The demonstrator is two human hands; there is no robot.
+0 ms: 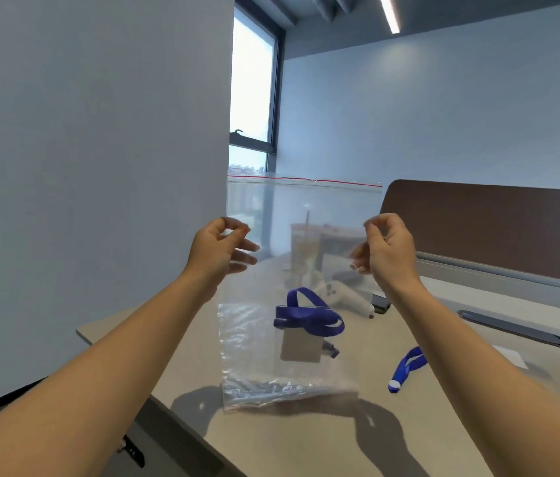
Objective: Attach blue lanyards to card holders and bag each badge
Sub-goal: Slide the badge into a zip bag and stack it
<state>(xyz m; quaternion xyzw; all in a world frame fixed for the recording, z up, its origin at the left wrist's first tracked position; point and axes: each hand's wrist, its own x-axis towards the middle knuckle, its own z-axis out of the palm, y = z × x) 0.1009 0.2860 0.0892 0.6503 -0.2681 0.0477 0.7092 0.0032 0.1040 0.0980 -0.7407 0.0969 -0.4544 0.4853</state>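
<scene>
**Both hands pinching bag edges, badge sitting low inside**

Left hand (pixel 223 246) pinches the left edge of the clear zip bag (pixel 292 270) between thumb and forefinger, other fingers fanned loose. Right hand (pixel 385 249) does the same on the right edge. Both grips sit below the red zip strip (pixel 306 181), so the mouth stands free above the hands. Bag hangs upright over the bench (pixel 306 442).

Task item: card holder (pixel 300 347) with blue lanyard (pixel 309 316) bunched on top of it, in the lower part of the bag, above the crinkled bottom.

Handling, as we judge it:
- Bag film is thin, limp and slick; it holds shape only under tension between the two pinches.
- Badge is light, but the load is all low down, so it will swing.
- Holder looks semi-stiff; lanyard is soft and will flop.
- Best hold for sealing: move the pinches up to the zip strip corners, run along it.

A second blue lanyard (pixel 407 368) lies on the bench to the right, well apart from the bag.

Writing: none we can read. A cup with straw (pixel 304 249) shows through the film, blurred.
</scene>
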